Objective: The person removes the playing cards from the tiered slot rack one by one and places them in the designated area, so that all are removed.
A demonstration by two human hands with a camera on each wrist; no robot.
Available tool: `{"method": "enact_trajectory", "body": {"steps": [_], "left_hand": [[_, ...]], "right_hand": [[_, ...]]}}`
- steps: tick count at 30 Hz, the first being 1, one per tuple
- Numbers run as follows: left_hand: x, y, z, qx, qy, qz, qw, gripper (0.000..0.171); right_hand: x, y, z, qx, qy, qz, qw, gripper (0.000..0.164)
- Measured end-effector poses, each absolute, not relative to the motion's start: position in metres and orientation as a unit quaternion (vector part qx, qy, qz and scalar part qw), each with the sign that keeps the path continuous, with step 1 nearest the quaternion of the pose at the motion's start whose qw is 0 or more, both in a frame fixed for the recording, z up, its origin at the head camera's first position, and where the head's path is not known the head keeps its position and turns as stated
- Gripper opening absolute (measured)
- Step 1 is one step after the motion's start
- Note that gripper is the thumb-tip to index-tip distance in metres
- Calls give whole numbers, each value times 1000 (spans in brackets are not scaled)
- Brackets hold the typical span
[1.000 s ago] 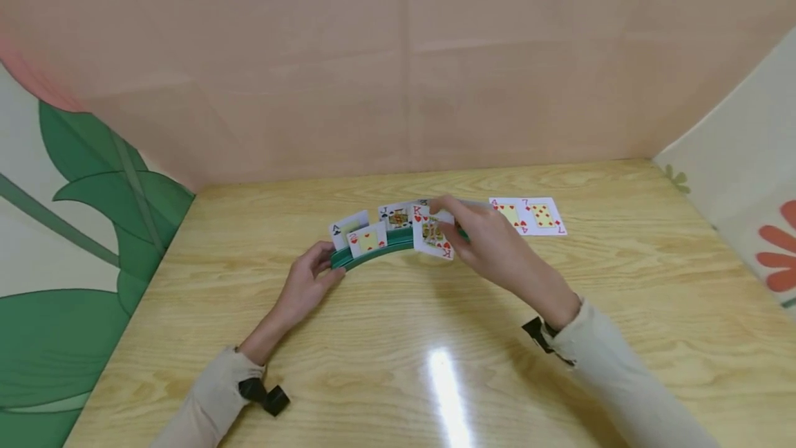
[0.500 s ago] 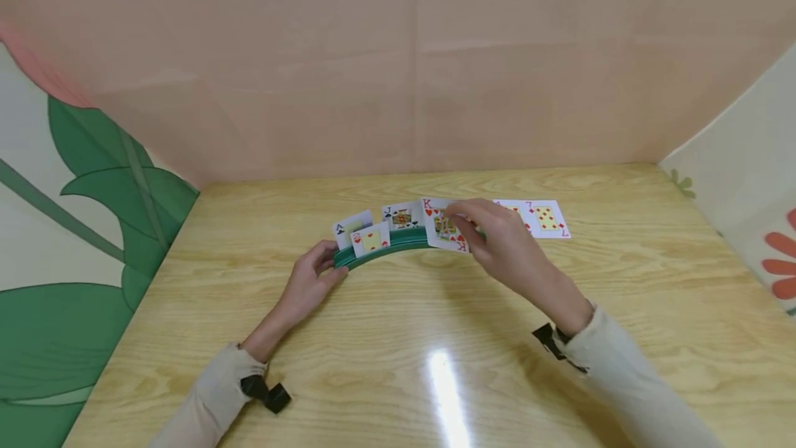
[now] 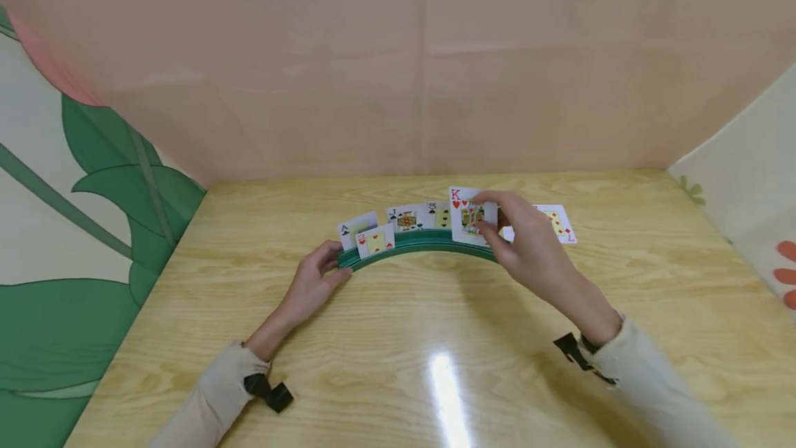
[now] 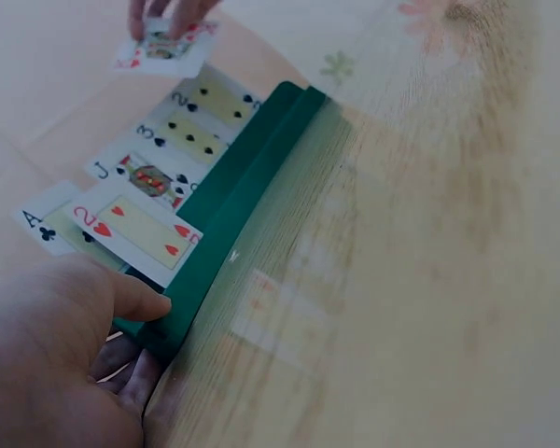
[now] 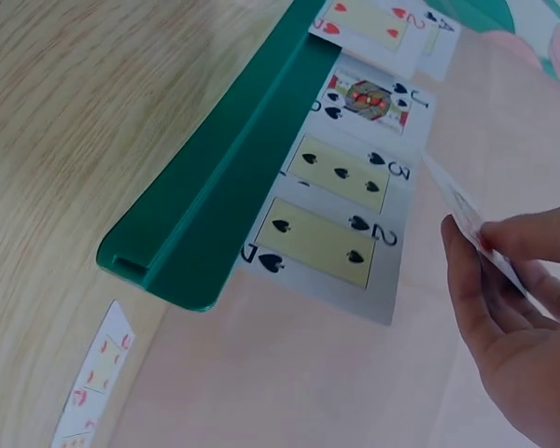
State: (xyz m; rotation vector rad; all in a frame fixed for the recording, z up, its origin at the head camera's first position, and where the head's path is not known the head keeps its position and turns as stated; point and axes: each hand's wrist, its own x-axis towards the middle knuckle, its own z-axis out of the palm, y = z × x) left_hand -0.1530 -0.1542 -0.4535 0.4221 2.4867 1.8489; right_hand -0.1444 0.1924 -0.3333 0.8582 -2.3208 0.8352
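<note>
My left hand (image 3: 314, 281) grips the left end of a curved green card holder (image 3: 429, 244), thumb in front and fingers behind. Between thumb and fingers, my right hand (image 3: 528, 240) pinches a king of hearts (image 3: 463, 216), raised over the holder's right part in the head view. In the holder's front slot at the left leans a two of hearts (image 3: 376, 241), overlapping an ace of clubs (image 4: 47, 229) behind it. Further right stand a jack of spades (image 3: 406, 218), a three of spades (image 5: 341, 175) and a two of spades (image 5: 317, 243), overlapping one another.
Beyond the holder's right end, a seven of diamonds (image 3: 560, 223) lies on the wooden table (image 3: 348, 358). A red-suited card (image 5: 103, 359) next to it is mostly behind my right hand in the head view. A pink cloth backdrop (image 3: 311, 75) rises at the table's back edge.
My right hand has moved right and slightly upward with the king of hearts, uncovering the three of spades in the head view. My left hand keeps its grip on the card holder.
</note>
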Motion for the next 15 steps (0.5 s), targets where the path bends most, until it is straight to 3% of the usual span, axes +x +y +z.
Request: {"method": "enact_trajectory", "body": {"steps": [15], "left_hand": [[-152, -155, -450, 129, 796, 591, 8, 35]], "right_hand": [[-153, 226, -320, 212, -825, 475, 218, 31]]}}
